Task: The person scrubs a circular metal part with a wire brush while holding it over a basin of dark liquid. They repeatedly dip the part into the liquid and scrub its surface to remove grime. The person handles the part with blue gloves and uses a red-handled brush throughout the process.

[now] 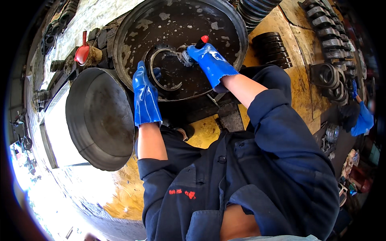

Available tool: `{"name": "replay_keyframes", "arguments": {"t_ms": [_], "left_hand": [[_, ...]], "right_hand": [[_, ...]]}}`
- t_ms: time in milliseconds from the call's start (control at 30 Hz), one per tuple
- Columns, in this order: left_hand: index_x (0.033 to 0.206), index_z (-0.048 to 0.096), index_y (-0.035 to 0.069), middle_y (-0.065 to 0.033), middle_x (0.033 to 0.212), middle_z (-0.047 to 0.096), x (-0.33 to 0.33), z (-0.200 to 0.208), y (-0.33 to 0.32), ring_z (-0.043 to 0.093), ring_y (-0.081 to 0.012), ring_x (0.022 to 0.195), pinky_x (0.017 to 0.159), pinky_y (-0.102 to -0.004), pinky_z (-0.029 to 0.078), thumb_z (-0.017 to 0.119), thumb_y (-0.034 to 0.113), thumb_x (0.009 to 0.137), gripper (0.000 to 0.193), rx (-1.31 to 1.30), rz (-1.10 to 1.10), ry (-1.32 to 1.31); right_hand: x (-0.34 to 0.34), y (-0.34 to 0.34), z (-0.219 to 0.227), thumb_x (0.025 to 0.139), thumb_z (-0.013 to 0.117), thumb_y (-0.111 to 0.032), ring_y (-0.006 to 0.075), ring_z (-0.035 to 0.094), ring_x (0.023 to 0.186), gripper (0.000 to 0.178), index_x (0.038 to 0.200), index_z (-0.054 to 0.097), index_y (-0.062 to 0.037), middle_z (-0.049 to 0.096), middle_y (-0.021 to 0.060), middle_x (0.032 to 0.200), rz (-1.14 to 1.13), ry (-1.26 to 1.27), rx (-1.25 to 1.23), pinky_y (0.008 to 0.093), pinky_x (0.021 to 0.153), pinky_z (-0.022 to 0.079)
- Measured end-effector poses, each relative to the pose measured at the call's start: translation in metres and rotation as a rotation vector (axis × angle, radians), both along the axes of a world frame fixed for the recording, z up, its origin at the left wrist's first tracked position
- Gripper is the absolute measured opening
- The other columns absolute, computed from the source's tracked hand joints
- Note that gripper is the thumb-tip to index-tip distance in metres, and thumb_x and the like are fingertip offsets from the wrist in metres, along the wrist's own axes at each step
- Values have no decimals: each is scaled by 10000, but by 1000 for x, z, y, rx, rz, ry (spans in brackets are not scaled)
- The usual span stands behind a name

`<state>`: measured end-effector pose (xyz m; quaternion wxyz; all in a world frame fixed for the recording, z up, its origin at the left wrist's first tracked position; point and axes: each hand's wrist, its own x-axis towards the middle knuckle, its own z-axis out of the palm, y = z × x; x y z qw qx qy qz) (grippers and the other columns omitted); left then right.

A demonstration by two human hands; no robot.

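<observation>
Both my hands wear long blue rubber gloves over a wide round basin (pixel 120 44) of dark, foam-flecked liquid. My left hand (pixel 144 90) grips the left side of a dark metal ring (pixel 152 66), whose pale inner edge shows as a curved band. Closed round a brush, my right hand (pixel 207 58) is just right of the ring. The brush's handle (pixel 203 40) is black with a red end, and its greyish bristles (pixel 184 59) are against or very near the ring's upper right edge. Part of the ring's lower side merges with the dark liquid.
An empty round metal tub (pixel 100 120) leans left of the basin. Beyond it are a red scoop (pixel 82 53) and a small bucket (pixel 95 55). Dark stacked rings (pixel 271 50) stand at right, with rows of metal parts (pixel 327 36) farther off. Another person's blue sleeve (pixel 362 119) shows far right.
</observation>
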<state>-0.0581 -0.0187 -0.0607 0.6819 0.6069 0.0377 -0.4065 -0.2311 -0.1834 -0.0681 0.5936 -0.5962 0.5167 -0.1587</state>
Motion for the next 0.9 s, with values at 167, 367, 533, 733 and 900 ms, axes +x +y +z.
{"name": "replay_keyframes", "arguments": {"t_ms": [167,367,533,733,900], "left_hand": [[1347,621,61,-133,1171,717,-13,12,-17,694,-302,929,871,-442,590,485,519,1054,561,-67,59,-52],[1315,629,3,-158,1223,698,-13,15,-14,670,-305,1076,1008,-459,526,386,660,1040,753,-97,23,76],[1271,648,-25,-155,1199,713,-34,21,-26,665,-307,1110,1045,-434,520,378,689,1031,801,-100,-22,-103],[1366,605,19,-145,1186,712,-25,2,-31,683,-314,1011,953,-442,550,414,700,1016,790,-41,76,-66],[1335,596,-6,-136,1136,716,-26,10,-18,705,-272,923,820,-422,585,562,566,1020,655,-93,-71,-137]], "right_hand": [[2,-14,30,948,712,-264,117,710,715,267,1075,767,-36,760,81,863,175,-139,103,273,626,582],[19,23,65,951,654,-262,131,701,833,200,1034,762,-117,752,41,935,584,-366,-266,268,812,579],[32,-8,52,953,610,-267,109,586,628,257,779,684,-93,648,3,686,625,-424,-228,316,588,462],[43,-48,13,914,645,-319,144,609,684,269,824,718,-76,666,57,726,321,-224,97,323,667,483],[8,-54,10,940,648,-329,161,613,780,307,947,722,-31,686,93,836,176,-211,134,335,758,476]]}}
